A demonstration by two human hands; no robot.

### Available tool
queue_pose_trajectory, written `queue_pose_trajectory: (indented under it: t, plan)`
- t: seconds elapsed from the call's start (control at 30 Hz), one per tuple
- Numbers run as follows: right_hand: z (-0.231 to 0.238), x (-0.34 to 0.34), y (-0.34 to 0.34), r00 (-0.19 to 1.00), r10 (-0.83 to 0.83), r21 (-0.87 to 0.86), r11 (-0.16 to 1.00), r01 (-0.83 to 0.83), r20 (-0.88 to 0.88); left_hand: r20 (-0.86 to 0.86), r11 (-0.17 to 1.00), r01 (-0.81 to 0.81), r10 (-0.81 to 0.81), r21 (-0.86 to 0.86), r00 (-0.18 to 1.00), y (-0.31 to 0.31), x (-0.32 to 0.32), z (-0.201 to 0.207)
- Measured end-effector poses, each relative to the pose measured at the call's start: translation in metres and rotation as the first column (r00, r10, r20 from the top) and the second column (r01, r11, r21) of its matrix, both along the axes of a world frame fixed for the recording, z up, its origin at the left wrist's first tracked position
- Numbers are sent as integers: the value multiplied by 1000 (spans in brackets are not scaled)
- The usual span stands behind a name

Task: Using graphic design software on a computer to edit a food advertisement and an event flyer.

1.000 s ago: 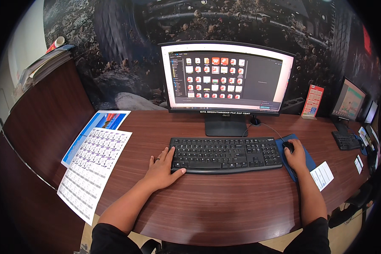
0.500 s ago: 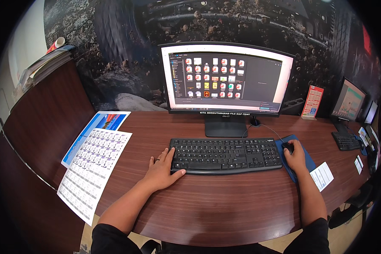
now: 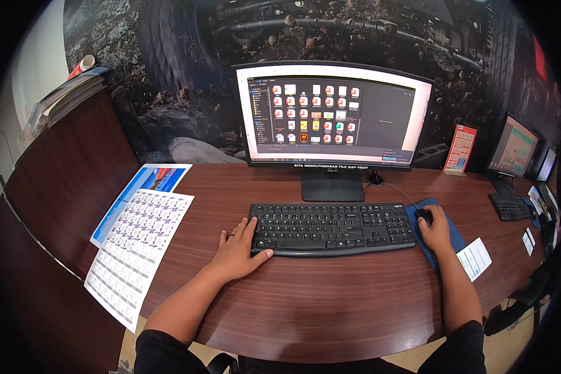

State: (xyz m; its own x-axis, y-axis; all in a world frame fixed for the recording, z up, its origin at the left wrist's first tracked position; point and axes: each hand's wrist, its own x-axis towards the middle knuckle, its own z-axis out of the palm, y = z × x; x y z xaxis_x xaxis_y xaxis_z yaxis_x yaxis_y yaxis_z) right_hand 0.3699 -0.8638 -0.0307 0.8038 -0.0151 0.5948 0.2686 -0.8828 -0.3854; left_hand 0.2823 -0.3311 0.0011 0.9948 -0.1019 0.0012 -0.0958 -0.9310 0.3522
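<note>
My left hand [image 3: 235, 252] rests at the left end of a black keyboard [image 3: 333, 229], fingers spread over its edge and thumb along the front rim; it holds nothing. On the right, my right hand [image 3: 436, 232] is wrapped over a black computer mouse [image 3: 424, 216], which sits on a blue mouse pad [image 3: 452, 235]. Beyond the keyboard stands a curved monitor [image 3: 389, 128] on a black base [image 3: 332, 186]. Its screen shows a dark file window with rows of icons and a side list.
A printed sheet [image 3: 121, 274] overlaps a blue print [image 3: 115, 215] on the left. A white card [image 3: 475, 258] lies beside my right forearm. A red and white stand-up card [image 3: 460, 149], a second monitor [image 3: 514, 148] and another keyboard [image 3: 510, 207] stand farther right. Stacked papers [image 3: 65, 103] top the wooden partition.
</note>
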Motion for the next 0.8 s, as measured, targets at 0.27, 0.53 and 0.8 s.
queue_pose_trajectory:
  t: [0.27, 0.53, 0.8]
  plan:
    - [5, -3, 7, 997, -81, 120, 990, 79, 11, -4, 1000, 0, 0, 0, 1000, 1, 1, -1]
    - [4, -4, 7, 1000, -23, 71, 997, 23, -12, -6, 1000, -4, 4, 9, 1000, 1, 1, -1]
    - [7, -5, 9, 999, -18, 86, 996, 20, -30, -5, 1000, 0, 1, 11, 1000, 0, 1, 0]
